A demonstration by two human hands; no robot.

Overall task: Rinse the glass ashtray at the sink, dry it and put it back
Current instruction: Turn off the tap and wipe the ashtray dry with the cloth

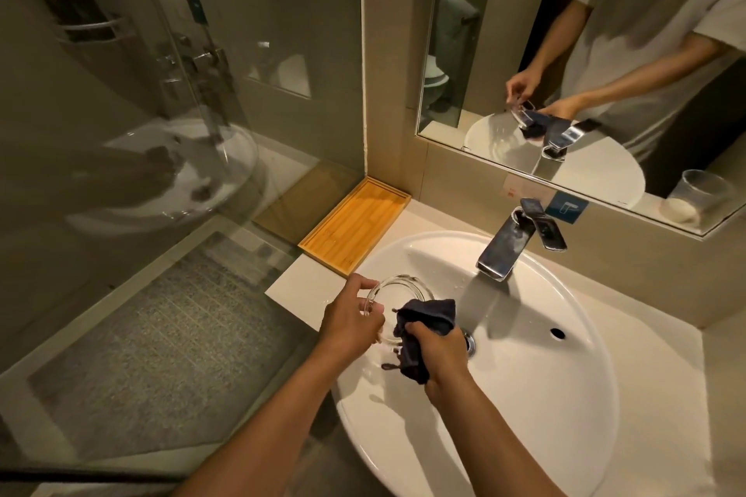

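Left hand (350, 320) pinches the near-left rim of the glass ashtray (393, 297), thumb on top, fingers curled under the edge; ashtray is round, clear, thick-walled, held tilted over the left part of the sink (565, 395). Right hand (438, 351) is closed in a fist around a dark blue cloth (424, 329), soft and bunched, pressed into the ashtray's bowl, with a loose corner hanging down toward the basin. Sink is white glazed ceramic, oval, smooth, wet with droplets near the drain (469, 342); overflow hole on the right wall. Open basin room to the right of the hands, less on the left where the rim meets the counter (298, 286). Chrome faucet (510, 240), flat angular spout and lever, stands behind the hands, well apart; no water stream visible. Bamboo tray (355, 228), rectangular with a raised lip, sits on the counter's back-left corner against the glass shower partition (181, 93). Mirror (585, 52) on the far wall reflects both hands and a clear cup.
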